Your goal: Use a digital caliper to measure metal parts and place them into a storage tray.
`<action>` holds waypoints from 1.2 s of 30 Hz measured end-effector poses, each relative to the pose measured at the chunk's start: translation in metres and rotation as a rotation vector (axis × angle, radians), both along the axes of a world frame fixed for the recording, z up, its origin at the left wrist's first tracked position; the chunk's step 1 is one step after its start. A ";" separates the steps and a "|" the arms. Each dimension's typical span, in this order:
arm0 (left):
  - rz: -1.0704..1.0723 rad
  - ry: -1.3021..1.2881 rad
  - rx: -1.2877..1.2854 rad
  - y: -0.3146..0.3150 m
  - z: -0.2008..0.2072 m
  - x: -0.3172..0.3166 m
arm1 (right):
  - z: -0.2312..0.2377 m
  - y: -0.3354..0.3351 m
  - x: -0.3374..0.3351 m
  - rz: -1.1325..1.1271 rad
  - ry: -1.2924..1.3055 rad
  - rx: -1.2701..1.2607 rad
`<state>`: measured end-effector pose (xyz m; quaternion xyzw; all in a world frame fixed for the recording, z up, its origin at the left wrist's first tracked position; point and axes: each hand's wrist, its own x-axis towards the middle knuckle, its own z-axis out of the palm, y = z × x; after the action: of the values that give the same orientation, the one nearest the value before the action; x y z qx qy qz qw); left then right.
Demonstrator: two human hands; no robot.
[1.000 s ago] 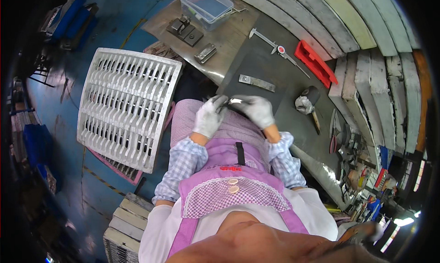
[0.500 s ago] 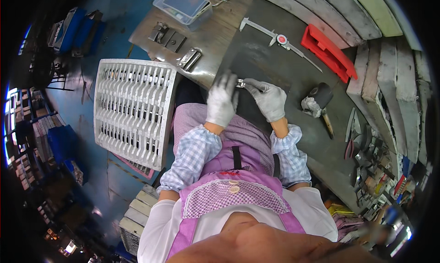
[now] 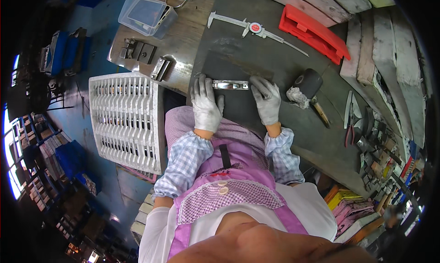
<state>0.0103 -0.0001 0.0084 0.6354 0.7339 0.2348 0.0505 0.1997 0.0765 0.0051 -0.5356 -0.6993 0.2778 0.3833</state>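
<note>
A shiny, slightly curved metal strip, shaped like a pull handle (image 3: 230, 85), lies crosswise on the dark grey tabletop (image 3: 236, 109), between my gloved hands. My left hand (image 3: 206, 105) is flat with its fingers stretched forward, its index fingertip right by the strip's left end. At the other end, my right hand (image 3: 266, 100) has its fingers slightly bent and pointing forward, close against the strip or touching it. Neither hand is wrapped around the piece. Whether the fingertips press on its ends cannot be made out.
Beyond the hands lie a dial caliper (image 3: 255, 28) and a red plastic case (image 3: 314, 33). A black-headed mallet (image 3: 309, 84) and pliers (image 3: 350, 125) are at right. Leftward are a metal fixture (image 3: 160, 68), a clear box (image 3: 146, 15) and a white slotted rack (image 3: 126, 121) holding several metal pieces.
My hands have moved apart from close together. The metal strip, earlier held at my right fingertips beside the blurred left hand, now lies lengthwise between them. The whole view has shifted slightly.
</note>
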 end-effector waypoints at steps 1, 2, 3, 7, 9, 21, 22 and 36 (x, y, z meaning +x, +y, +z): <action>0.002 -0.001 0.010 0.001 0.000 0.001 | 0.004 -0.001 0.000 0.034 0.033 0.061; 0.029 -0.010 0.019 0.001 0.000 0.002 | 0.011 -0.002 0.002 0.112 -0.170 0.121; 0.032 0.001 0.033 0.003 0.001 0.002 | 0.018 -0.002 0.002 0.246 -0.371 0.251; 0.024 -0.088 -0.063 0.003 0.013 -0.004 | 0.047 0.004 -0.008 0.161 -0.440 0.105; -0.006 -0.127 0.033 -0.003 0.024 -0.009 | 0.051 -0.004 -0.031 0.160 -0.094 0.020; 0.900 -0.576 -0.201 -0.294 -0.042 -0.197 | 0.046 -0.104 -0.134 0.779 -0.278 -0.245; 1.099 -0.443 -0.207 -0.327 -0.058 -0.222 | 0.044 -0.104 -0.138 0.760 -0.349 -0.319; 0.966 0.100 -0.578 -0.404 -0.135 -0.321 | 0.037 -0.123 -0.106 1.007 -0.930 -0.324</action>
<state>-0.3109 -0.4043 -0.1267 0.1982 0.9773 -0.0098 0.0745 0.0938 -0.0469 0.0425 -0.2602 -0.9033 0.2646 -0.2153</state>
